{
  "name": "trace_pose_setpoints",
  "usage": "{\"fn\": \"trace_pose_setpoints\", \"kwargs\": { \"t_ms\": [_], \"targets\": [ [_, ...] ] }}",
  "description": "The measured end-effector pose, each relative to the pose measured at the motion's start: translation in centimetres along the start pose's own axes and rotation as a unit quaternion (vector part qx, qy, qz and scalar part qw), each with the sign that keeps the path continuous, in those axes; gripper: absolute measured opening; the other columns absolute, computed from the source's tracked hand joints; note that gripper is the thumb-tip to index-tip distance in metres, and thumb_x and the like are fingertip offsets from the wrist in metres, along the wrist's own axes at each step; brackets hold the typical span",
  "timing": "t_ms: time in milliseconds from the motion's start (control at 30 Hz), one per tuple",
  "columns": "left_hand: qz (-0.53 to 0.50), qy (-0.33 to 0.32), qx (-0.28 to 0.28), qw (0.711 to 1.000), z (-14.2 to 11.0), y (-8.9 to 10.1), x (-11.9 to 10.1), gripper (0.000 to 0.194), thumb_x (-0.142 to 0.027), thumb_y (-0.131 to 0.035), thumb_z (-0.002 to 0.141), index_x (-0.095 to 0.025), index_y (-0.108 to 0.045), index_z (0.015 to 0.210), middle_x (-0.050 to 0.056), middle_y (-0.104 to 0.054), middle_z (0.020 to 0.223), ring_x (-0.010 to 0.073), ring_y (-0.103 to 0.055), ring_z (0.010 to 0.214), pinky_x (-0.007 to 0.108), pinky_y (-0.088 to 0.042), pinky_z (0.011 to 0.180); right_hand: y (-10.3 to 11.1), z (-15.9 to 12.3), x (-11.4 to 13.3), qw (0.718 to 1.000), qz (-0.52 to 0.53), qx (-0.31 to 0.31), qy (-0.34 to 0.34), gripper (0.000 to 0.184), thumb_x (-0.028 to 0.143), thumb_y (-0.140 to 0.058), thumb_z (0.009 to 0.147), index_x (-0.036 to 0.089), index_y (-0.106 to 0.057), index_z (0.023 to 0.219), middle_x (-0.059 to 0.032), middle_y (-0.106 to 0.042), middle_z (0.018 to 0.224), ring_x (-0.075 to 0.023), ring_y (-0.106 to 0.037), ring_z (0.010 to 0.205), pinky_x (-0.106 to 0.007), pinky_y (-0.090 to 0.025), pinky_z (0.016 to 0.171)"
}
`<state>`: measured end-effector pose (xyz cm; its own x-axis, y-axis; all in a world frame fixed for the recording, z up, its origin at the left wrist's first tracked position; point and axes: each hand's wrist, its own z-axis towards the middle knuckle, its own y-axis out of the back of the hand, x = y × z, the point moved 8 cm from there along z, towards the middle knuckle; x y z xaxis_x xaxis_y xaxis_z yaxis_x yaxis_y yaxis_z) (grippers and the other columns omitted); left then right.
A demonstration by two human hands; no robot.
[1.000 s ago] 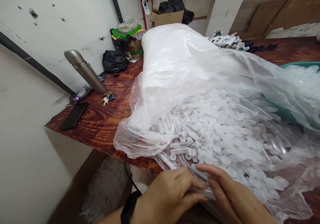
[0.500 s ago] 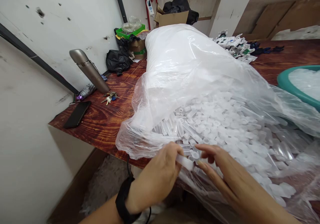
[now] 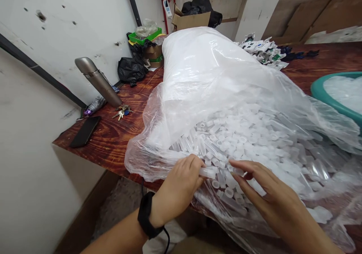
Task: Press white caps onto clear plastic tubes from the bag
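A large clear plastic bag (image 3: 215, 73) lies on the wooden table (image 3: 118, 133), its open mouth toward me, full of small translucent plastic tubes (image 3: 243, 140). My left hand (image 3: 181, 186), with a black band on the wrist, has its fingers curled round a clear tube (image 3: 207, 173) at the bag's mouth. My right hand (image 3: 268, 197) reaches in beside it, thumb and forefinger pinched on another small tube (image 3: 236, 171), the other fingers stretched over the pile.
Along the wall at left lie a black phone (image 3: 84, 132), keys (image 3: 121, 112), a grey metal flask (image 3: 97, 81) and a black bag (image 3: 131, 69). A teal basin (image 3: 325, 95) sits at right. Small packets (image 3: 263, 50) and boxes are at the back.
Both hands have risen from the table's front edge into the bag's mouth. My left hand has picked up a clear tube; my right hand now pinches one too.
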<state>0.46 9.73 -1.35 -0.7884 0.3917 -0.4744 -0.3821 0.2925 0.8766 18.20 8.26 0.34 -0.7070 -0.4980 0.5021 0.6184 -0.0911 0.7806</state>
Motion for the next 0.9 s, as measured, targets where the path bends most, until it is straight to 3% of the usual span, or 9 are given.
{"fn": "trace_pose_setpoints", "kwargs": {
  "t_ms": [133,233,400,600,767,900],
  "targets": [
    [-0.117,-0.009,0.0,0.993,-1.0,-0.1,-0.4,0.021,-0.028,-0.056,0.108,-0.017,-0.055,0.126,0.01,-0.072,0.117,0.0265,-0.069,0.11,0.039,-0.055,0.094,-0.4,-0.3,1.4,0.998,0.01,0.04,0.05,0.032,0.032,-0.043,0.114,0.031,-0.054,0.145,-0.0056,-0.073,0.122,-0.0158,-0.076,0.109,-0.023,-0.062,0.092],
    [-0.174,-0.036,0.024,0.984,-1.5,-0.2,-1.3,0.028,-0.027,-0.056,0.108,-0.017,-0.055,0.134,0.01,-0.071,0.129,0.0256,-0.066,0.121,0.038,-0.052,0.102,-0.8,-0.6,2.5,0.994,0.032,0.076,0.07,0.039,0.026,-0.039,0.115,0.03,-0.046,0.153,-0.0055,-0.072,0.128,-0.0125,-0.074,0.115,-0.019,-0.059,0.097],
    [-0.245,0.002,0.057,0.968,-1.9,-0.3,-1.1,0.01,-0.022,-0.06,0.105,-0.019,-0.065,0.113,0.005,-0.073,0.112,0.0224,-0.068,0.107,0.033,-0.051,0.094,-0.3,-1.3,2.9,0.989,0.097,0.092,0.06,0.04,0.024,-0.044,0.113,0.036,-0.051,0.151,-0.0028,-0.069,0.126,-0.0106,-0.073,0.112,-0.015,-0.058,0.094],
    [-0.276,-0.017,0.041,0.96,-3.1,-1.0,-1.5,0.005,-0.02,-0.06,0.103,-0.017,-0.062,0.108,0.006,-0.071,0.108,0.0222,-0.068,0.103,0.032,-0.051,0.091,0.2,-2.2,3.2,0.985,0.153,0.074,0.031,0.032,0.036,-0.052,0.112,0.039,-0.057,0.143,0.0011,-0.076,0.112,-0.0121,-0.078,0.097,-0.014,-0.061,0.082],
    [-0.256,-0.084,0.016,0.963,-4.2,-1.9,-2.5,0.019,-0.015,-0.059,0.102,-0.018,-0.061,0.121,0.009,-0.072,0.118,0.0244,-0.068,0.112,0.035,-0.051,0.1,0.1,-3.3,2.5,0.992,0.098,0.064,-0.04,0.026,0.043,-0.051,0.112,0.036,-0.061,0.135,0.0013,-0.081,0.107,-0.0152,-0.082,0.089,-0.018,-0.064,0.08],
    [-0.256,-0.063,0.029,0.964,-4.2,-2.1,-2.3,0.013,-0.021,-0.061,0.104,-0.02,-0.061,0.116,0.007,-0.073,0.114,0.0227,-0.069,0.107,0.034,-0.053,0.097,0.6,-3.0,4.1,0.992,0.083,0.091,0.023,0.032,0.039,-0.047,0.113,0.033,-0.054,0.143,-0.0016,-0.081,0.118,-0.0175,-0.081,0.099,-0.021,-0.065,0.084]
  ]
}}
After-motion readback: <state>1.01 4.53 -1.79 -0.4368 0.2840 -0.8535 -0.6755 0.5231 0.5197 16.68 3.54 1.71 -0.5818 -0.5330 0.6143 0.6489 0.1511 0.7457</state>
